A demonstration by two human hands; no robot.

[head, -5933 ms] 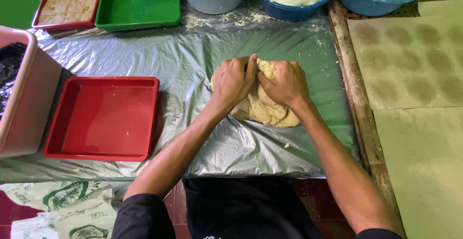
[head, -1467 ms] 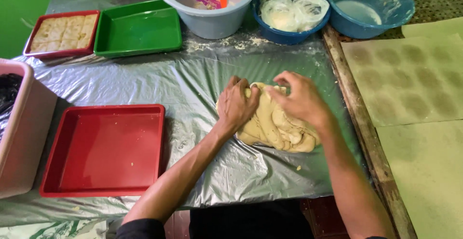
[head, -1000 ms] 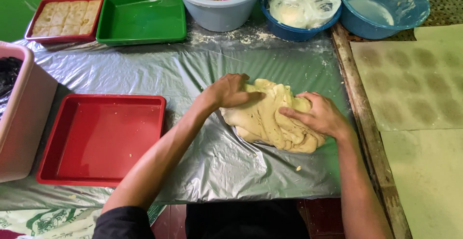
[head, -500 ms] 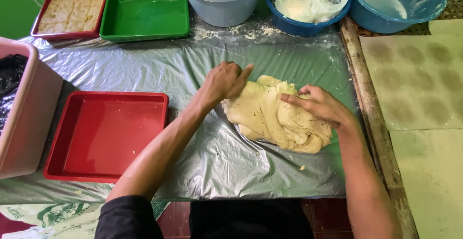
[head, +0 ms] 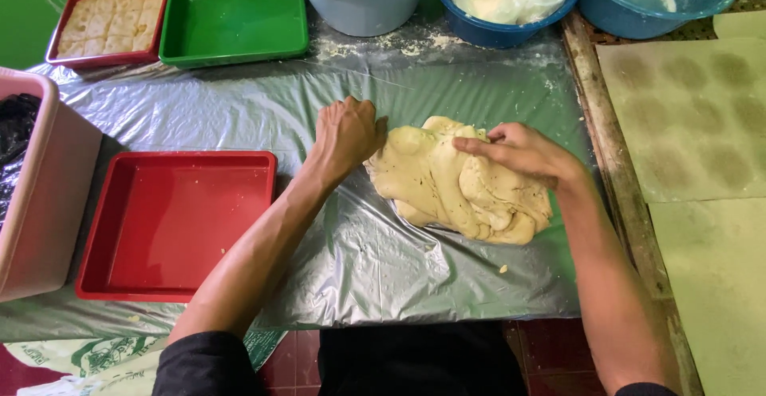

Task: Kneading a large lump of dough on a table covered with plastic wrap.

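Two hands of mine are on a big lump of pale dough (head: 447,180). My left hand (head: 345,134) is curled and presses its left edge. My right hand (head: 523,152) lies flat and open on top. Dough sits between my hands on the shiny plastic sheet (head: 239,112). Left of my left arm is an empty red tray (head: 171,224). Past my left hand sits a green tray (head: 233,19).

Soft, even daylight fills the view, bright and without hard shadows. The plastic sheet (head: 239,116) shows pale glare toward 12 o'clock, near the bowls. Faint shadow lies under the forearms around 6 o'clock. Focus is sharp overall, with slight stretching at the edges.
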